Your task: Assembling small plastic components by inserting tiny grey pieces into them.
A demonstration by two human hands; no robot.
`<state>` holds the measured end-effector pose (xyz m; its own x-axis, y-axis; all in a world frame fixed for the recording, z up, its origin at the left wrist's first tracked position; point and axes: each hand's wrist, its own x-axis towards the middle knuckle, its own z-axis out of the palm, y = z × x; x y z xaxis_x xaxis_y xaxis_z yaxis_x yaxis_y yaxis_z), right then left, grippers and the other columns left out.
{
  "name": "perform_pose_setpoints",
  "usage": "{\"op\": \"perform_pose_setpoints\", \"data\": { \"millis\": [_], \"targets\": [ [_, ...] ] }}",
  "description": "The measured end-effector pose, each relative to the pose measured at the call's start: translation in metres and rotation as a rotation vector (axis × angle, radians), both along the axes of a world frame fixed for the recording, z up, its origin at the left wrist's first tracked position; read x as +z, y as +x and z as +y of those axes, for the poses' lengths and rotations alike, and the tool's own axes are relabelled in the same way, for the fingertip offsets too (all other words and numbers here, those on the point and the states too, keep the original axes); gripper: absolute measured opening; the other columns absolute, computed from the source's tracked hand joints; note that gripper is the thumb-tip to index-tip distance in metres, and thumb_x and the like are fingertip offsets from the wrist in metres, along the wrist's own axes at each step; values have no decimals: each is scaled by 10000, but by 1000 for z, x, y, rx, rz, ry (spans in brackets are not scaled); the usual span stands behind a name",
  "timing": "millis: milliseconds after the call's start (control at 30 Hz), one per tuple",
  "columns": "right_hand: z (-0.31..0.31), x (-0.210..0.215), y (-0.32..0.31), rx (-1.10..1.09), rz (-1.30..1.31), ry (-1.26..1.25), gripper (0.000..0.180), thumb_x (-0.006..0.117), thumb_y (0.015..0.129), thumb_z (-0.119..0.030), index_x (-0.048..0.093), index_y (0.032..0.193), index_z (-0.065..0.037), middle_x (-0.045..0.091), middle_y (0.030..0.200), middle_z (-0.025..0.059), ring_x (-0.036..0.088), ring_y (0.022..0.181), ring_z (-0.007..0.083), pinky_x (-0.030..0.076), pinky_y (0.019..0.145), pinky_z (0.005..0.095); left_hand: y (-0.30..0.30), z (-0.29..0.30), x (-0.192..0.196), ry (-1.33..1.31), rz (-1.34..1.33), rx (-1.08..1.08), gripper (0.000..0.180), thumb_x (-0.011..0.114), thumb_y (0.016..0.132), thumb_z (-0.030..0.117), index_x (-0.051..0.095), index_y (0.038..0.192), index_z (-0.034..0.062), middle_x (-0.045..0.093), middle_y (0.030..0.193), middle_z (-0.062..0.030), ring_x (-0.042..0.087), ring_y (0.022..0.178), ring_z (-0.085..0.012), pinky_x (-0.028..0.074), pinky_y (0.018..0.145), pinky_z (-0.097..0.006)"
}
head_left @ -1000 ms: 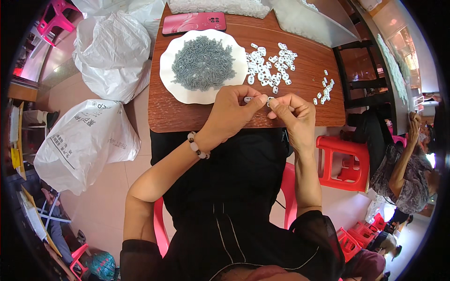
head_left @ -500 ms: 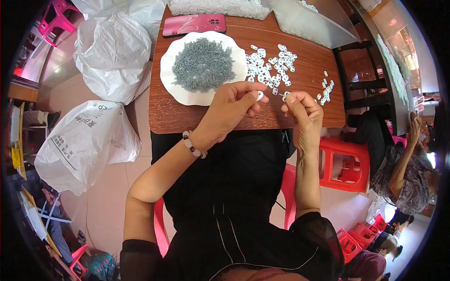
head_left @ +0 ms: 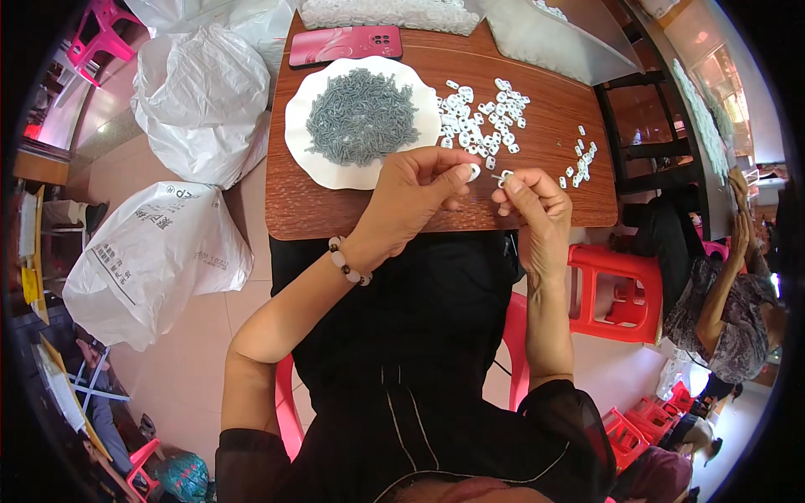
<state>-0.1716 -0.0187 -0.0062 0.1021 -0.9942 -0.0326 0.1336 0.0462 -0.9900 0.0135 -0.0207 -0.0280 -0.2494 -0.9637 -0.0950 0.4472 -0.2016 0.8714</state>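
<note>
My left hand pinches a small white plastic piece between thumb and fingers, above the front edge of a brown wooden table. My right hand sits just to its right, fingertips holding a tiny grey screw close to that piece. A white plate heaped with small grey screws lies just beyond my left hand. Loose white plastic pieces are scattered beyond both hands, with a smaller cluster of white pieces to the right.
A pink phone lies behind the plate. Clear bags of parts line the table's far edge. Big white plastic bags sit on the floor at left. Red stools stand at right, where another person sits.
My hands have drawn slightly apart. The left still keeps the white piece; the right now holds a small screw beside it.
</note>
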Motion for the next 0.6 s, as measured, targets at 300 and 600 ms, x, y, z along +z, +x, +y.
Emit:
{"op": "perform_pose_setpoints", "data": {
  "millis": [300,600],
  "targets": [
    [-1,-4,-1,-5,-7,14,108,627,895,-118,654,907,-14,679,788,62,588,693,67,439,652,194,-1,0,-2,74,37,19,281,652,885,122,630,1121,-31,675,953,-85,642,808,-105,526,706,-209],
    [2,-4,2,-16,41,17,105,625,897,-107,650,894,-4,679,787,59,566,680,55,435,649,192,-2,-1,-9,100,71,5,279,643,888,107,624,1126,-39,673,921,-77,633,778,-97,522,704,-204]
  ]
}}
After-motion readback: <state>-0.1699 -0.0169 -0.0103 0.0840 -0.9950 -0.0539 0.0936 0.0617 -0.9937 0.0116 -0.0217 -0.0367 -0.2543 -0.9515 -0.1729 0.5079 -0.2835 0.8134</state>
